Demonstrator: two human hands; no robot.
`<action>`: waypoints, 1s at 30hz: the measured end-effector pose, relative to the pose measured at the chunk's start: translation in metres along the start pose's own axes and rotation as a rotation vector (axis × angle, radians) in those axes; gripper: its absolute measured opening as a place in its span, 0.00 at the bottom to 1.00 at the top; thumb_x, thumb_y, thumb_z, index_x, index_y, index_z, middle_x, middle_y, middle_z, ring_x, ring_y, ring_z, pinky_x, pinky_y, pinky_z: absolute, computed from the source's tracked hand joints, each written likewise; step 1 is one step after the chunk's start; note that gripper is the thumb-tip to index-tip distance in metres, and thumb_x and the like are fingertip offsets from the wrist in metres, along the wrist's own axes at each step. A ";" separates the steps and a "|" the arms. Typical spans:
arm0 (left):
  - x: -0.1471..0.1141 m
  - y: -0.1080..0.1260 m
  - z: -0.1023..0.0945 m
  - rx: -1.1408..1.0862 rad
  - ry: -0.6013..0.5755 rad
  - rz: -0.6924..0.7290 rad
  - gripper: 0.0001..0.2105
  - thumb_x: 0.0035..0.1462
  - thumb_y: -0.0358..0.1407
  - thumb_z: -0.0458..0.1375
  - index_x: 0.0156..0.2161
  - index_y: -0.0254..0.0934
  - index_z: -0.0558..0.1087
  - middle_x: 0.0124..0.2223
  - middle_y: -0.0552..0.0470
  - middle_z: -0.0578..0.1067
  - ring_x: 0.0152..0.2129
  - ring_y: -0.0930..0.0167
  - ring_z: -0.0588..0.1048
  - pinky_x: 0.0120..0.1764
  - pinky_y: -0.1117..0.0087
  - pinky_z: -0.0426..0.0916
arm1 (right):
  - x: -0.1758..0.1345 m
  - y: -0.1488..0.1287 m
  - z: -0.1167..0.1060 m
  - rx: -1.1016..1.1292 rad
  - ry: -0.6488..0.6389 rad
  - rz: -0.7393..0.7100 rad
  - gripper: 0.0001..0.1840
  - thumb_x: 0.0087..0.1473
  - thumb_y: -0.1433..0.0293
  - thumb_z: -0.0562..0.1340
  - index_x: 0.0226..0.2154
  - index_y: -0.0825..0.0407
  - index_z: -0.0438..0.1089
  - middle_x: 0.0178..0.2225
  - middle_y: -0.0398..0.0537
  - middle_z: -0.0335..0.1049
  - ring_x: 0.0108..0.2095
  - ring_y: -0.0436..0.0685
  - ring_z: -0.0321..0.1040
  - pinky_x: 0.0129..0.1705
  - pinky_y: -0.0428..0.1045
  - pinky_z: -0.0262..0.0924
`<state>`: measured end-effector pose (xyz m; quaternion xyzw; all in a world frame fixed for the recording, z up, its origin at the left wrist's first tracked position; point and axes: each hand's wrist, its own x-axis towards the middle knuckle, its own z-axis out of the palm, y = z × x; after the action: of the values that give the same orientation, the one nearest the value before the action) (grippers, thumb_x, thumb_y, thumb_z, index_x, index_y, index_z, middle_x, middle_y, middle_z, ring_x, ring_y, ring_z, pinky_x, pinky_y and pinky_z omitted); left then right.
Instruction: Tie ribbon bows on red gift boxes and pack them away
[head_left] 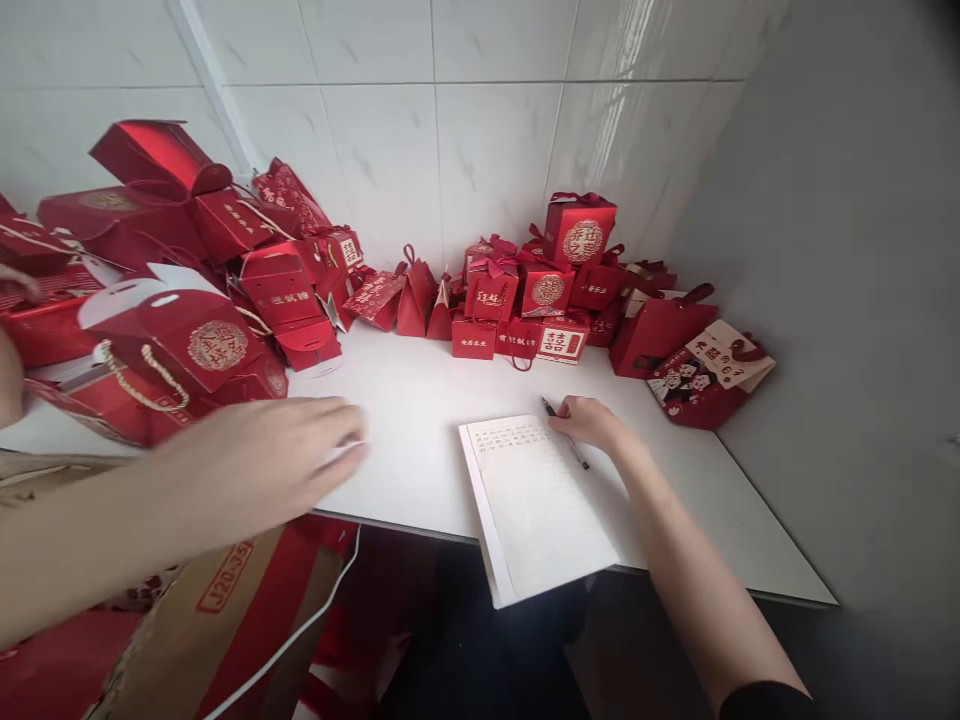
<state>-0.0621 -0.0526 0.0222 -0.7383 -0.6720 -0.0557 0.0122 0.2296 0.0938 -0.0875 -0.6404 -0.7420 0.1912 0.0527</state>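
Note:
My right hand (592,422) is at the upper right corner of an open notebook (536,520), its fingers closed on a black pen (576,452). The pen slants across the page edge. Several lines of handwriting fill the top of the page, and the rest is blank. The notebook's near end juts past the table edge. My left hand (300,450), smeared by motion, hovers over the left front of the table with its fingers curled together. A thin white sliver shows between thumb and fingers; what it is I cannot make out.
Red gift boxes (217,345) pile up at the left; more boxes (544,290) and bags (664,335) line the white table's (405,440) back. Another person's hand (21,283) shows at far left. A cardboard carton (225,610) and a white cable (300,630) are below the edge.

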 end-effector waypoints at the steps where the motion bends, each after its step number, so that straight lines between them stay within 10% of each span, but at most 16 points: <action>1: 0.008 0.006 0.005 0.008 -0.055 0.093 0.10 0.55 0.42 0.51 0.32 0.39 0.70 0.33 0.53 0.72 0.31 0.68 0.71 0.38 0.66 0.63 | 0.001 0.000 0.003 0.011 0.024 -0.016 0.06 0.46 0.70 0.60 0.31 0.54 0.68 0.30 0.53 0.70 0.31 0.58 0.66 0.29 0.47 0.53; 6: 0.069 0.039 0.080 -0.126 -0.240 0.364 0.19 0.59 0.43 0.45 0.52 0.37 0.62 0.50 0.45 0.65 0.44 0.64 0.69 0.45 0.65 0.62 | 0.003 0.004 0.004 0.127 0.161 -0.120 0.24 0.48 0.72 0.54 0.50 0.54 0.57 0.23 0.42 0.64 0.25 0.54 0.62 0.28 0.46 0.53; 11: 0.085 0.034 0.123 -0.291 -0.297 0.258 0.18 0.57 0.44 0.47 0.49 0.38 0.63 0.46 0.47 0.63 0.34 0.68 0.72 0.42 0.65 0.65 | 0.004 -0.010 -0.002 0.964 0.377 -0.202 0.13 0.45 0.69 0.50 0.31 0.52 0.66 0.18 0.41 0.63 0.22 0.53 0.62 0.28 0.47 0.56; 16: 0.092 0.028 0.123 -0.383 -0.359 0.220 0.14 0.52 0.45 0.52 0.40 0.39 0.64 0.43 0.49 0.66 0.39 0.65 0.70 0.41 0.66 0.64 | -0.017 -0.040 0.012 1.595 -0.072 -0.166 0.13 0.40 0.71 0.59 0.33 0.53 0.64 0.30 0.48 0.73 0.33 0.54 0.70 0.36 0.47 0.62; 23: 0.095 0.027 0.123 -0.383 -0.417 0.140 0.20 0.50 0.53 0.50 0.41 0.39 0.64 0.44 0.47 0.68 0.37 0.64 0.71 0.36 0.67 0.64 | -0.039 -0.065 0.054 1.533 -0.274 -0.125 0.21 0.48 0.50 0.59 0.28 0.50 0.58 0.13 0.38 0.62 0.15 0.48 0.56 0.20 0.44 0.52; 30: 0.099 0.027 0.113 -0.342 -0.509 0.135 0.23 0.48 0.53 0.51 0.41 0.37 0.64 0.43 0.45 0.70 0.35 0.64 0.71 0.31 0.69 0.62 | -0.041 -0.071 0.062 1.161 -0.093 -0.225 0.18 0.51 0.54 0.59 0.26 0.52 0.62 0.17 0.39 0.61 0.17 0.47 0.55 0.18 0.44 0.48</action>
<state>-0.0188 0.0536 -0.0787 -0.7628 -0.5840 0.0195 -0.2769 0.1510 0.0328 -0.1131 -0.4150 -0.5810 0.5869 0.3818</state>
